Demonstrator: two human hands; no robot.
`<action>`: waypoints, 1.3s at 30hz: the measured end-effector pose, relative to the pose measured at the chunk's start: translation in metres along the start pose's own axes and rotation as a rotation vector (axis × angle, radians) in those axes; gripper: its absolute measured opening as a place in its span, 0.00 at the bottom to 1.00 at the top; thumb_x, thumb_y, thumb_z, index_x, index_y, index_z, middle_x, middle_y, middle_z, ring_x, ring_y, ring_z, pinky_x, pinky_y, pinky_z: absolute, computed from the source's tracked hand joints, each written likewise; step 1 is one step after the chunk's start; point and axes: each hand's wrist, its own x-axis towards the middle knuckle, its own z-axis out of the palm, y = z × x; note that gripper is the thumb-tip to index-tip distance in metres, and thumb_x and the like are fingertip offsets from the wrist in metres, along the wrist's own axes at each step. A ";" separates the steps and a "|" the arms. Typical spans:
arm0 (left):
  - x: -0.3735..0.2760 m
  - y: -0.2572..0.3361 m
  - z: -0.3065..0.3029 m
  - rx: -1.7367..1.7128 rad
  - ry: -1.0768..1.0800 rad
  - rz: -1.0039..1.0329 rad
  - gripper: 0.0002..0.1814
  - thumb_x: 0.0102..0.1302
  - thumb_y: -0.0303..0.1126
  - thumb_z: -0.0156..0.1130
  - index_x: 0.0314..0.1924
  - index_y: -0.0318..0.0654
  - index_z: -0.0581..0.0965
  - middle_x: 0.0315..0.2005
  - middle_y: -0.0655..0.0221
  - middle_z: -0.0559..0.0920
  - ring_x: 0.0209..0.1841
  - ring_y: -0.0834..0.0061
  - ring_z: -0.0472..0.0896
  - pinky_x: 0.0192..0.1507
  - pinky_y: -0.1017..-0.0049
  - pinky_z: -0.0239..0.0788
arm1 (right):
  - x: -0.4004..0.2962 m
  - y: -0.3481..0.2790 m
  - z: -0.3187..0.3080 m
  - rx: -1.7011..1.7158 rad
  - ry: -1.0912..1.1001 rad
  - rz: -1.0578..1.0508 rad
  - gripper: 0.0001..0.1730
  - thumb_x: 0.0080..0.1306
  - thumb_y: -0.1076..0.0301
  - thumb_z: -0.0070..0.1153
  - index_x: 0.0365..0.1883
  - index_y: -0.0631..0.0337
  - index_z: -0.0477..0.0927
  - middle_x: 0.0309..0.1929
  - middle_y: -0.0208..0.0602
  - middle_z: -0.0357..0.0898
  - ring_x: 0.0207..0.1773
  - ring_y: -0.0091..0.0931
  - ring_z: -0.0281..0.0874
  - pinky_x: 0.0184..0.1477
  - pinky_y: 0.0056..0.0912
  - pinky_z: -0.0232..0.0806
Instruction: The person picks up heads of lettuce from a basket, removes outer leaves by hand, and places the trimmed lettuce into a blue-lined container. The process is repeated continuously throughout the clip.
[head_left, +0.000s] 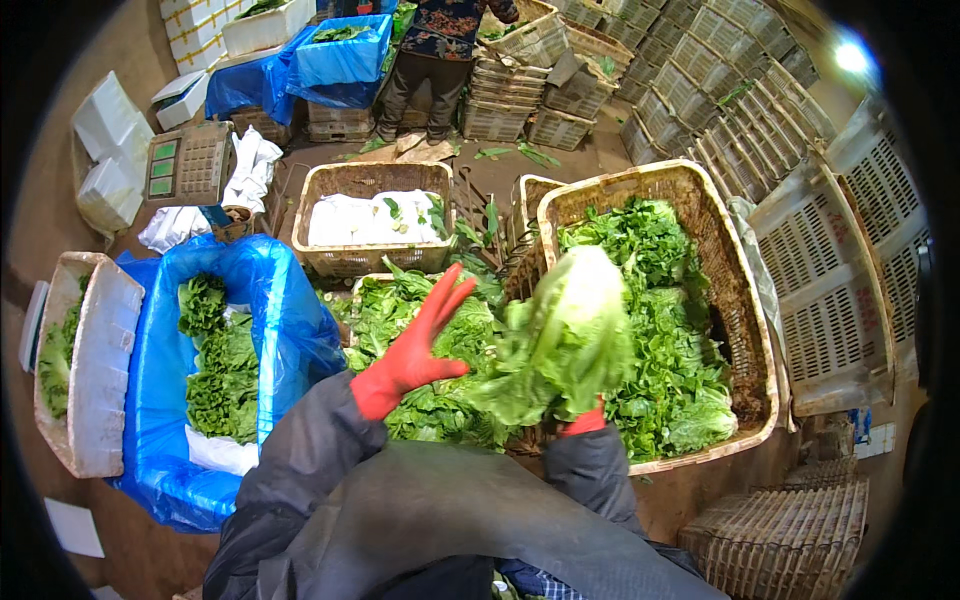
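My left hand (409, 361), in a red rubber glove, is spread with nothing in it above a pile of loose leafy lettuce (442, 416). A large head of lettuce (581, 330) with a pale base is raised in front of me, slightly blurred. Below and behind it shows a little of my right hand (586, 421), also red-gloved; it holds the head, its fingers hidden by the leaves. To the right stands a big dirty plastic crate (739, 300) with more lettuce heads (652, 360) inside.
At left, a box lined with blue plastic (300, 322) holds leafy lettuce, beside a white foam box (101, 375). Ahead are a crate with white packing (375, 259) and a scale (191, 165). A person (431, 67) stands beyond. Stacked crates (817, 277) line the right.
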 end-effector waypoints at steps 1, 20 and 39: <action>0.014 0.005 0.009 -0.012 0.000 -0.045 0.70 0.39 0.58 0.74 0.70 0.44 0.36 0.69 0.58 0.49 0.71 0.63 0.46 0.69 0.64 0.35 | 0.004 0.018 0.004 0.053 -0.020 0.030 0.23 0.66 0.62 0.48 0.58 0.59 0.68 0.54 0.39 0.73 0.54 0.35 0.72 0.54 0.40 0.67; -0.216 0.065 -0.370 0.121 1.430 0.127 0.20 0.66 0.41 0.51 0.54 0.38 0.70 0.46 0.64 0.75 0.47 0.69 0.75 0.50 0.70 0.68 | 0.007 -0.101 -0.073 -1.816 0.545 -0.227 0.23 0.57 0.72 0.56 0.53 0.46 0.75 0.57 0.46 0.71 0.57 0.40 0.71 0.57 0.35 0.64; 0.040 -0.108 0.083 -1.266 -0.130 -0.608 0.42 0.55 0.60 0.59 0.62 0.39 0.63 0.58 0.62 0.70 0.58 0.65 0.70 0.61 0.59 0.60 | -0.091 -0.012 -0.012 -0.749 0.206 -0.511 0.17 0.48 0.76 0.66 0.39 0.61 0.80 0.37 0.35 0.80 0.37 0.27 0.77 0.37 0.32 0.69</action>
